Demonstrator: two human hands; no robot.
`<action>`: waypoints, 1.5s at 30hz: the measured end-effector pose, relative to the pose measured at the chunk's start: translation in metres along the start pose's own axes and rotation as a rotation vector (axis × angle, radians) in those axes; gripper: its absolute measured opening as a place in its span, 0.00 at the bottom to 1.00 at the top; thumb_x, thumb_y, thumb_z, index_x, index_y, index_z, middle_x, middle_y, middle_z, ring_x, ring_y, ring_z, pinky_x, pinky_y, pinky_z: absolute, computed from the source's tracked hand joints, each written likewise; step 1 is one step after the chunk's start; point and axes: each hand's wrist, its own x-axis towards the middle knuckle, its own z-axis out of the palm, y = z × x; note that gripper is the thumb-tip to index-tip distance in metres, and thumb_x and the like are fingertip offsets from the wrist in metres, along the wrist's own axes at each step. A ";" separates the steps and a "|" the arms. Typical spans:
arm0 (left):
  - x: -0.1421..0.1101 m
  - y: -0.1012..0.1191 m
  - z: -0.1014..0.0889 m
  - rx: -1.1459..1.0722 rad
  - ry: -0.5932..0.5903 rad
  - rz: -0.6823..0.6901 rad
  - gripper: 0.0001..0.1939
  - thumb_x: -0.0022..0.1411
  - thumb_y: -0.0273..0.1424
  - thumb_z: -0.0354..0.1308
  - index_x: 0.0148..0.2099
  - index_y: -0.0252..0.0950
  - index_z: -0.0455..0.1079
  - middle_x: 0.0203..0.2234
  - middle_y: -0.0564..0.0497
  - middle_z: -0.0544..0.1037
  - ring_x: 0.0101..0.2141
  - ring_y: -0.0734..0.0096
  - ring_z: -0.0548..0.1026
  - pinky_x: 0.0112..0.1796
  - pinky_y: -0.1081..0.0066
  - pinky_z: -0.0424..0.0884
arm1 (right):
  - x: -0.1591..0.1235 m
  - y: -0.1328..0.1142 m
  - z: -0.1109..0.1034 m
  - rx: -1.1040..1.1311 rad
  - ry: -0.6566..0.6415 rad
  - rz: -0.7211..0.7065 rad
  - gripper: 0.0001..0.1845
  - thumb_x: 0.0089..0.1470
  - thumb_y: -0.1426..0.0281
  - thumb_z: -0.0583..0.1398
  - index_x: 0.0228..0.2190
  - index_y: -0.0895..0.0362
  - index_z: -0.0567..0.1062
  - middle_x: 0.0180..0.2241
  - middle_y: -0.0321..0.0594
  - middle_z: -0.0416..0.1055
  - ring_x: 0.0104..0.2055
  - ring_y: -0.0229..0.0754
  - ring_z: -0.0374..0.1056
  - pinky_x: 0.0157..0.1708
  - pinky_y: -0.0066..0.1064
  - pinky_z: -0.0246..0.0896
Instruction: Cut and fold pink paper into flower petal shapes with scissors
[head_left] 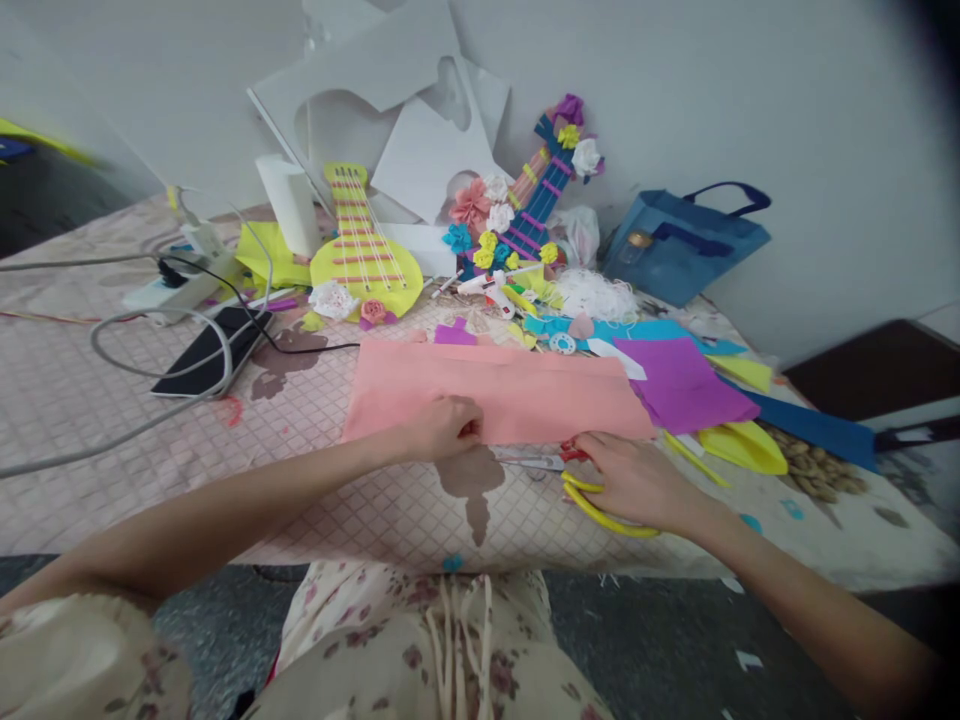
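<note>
A long pink sheet (525,395), which looks like crepe paper, lies flat in front of me. My left hand (448,425) is closed at its near edge, with the fingers curled and the fingertips partly hidden. Scissors (611,520) with yellow and red handles are gripped in my right hand (637,478), just below the sheet's right part. Their blades point left, along the near edge of the sheet. A purple sheet (682,382) lies at the right end of the pink one.
Behind stand a yellow paper guitar (367,265) and a blue one (536,205) with paper flowers. A glue gun (491,290) and white strings (596,297) lie among scraps. At left are a phone (214,350) and cables; at right, a blue bag (682,250) and peanuts (814,468).
</note>
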 end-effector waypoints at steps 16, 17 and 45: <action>0.001 0.000 0.001 -0.019 0.022 -0.029 0.03 0.52 0.26 0.53 0.30 0.34 0.68 0.27 0.52 0.74 0.29 0.73 0.70 0.31 0.75 0.63 | 0.001 0.000 -0.001 -0.022 -0.007 0.041 0.17 0.48 0.57 0.58 0.36 0.57 0.71 0.35 0.45 0.74 0.39 0.50 0.70 0.34 0.34 0.59; 0.001 -0.001 0.001 -0.018 0.024 -0.028 0.03 0.53 0.27 0.53 0.30 0.34 0.68 0.27 0.52 0.74 0.29 0.73 0.70 0.31 0.75 0.63 | 0.001 0.000 -0.001 -0.018 -0.004 0.040 0.17 0.48 0.57 0.58 0.36 0.57 0.71 0.35 0.45 0.74 0.39 0.49 0.70 0.34 0.34 0.59; 0.009 0.015 -0.004 0.092 -0.038 -0.127 0.05 0.53 0.25 0.52 0.33 0.36 0.69 0.32 0.50 0.76 0.31 0.70 0.72 0.31 0.73 0.63 | -0.006 -0.001 -0.003 -0.032 0.015 0.019 0.16 0.48 0.59 0.58 0.36 0.57 0.69 0.35 0.44 0.74 0.38 0.50 0.70 0.32 0.34 0.58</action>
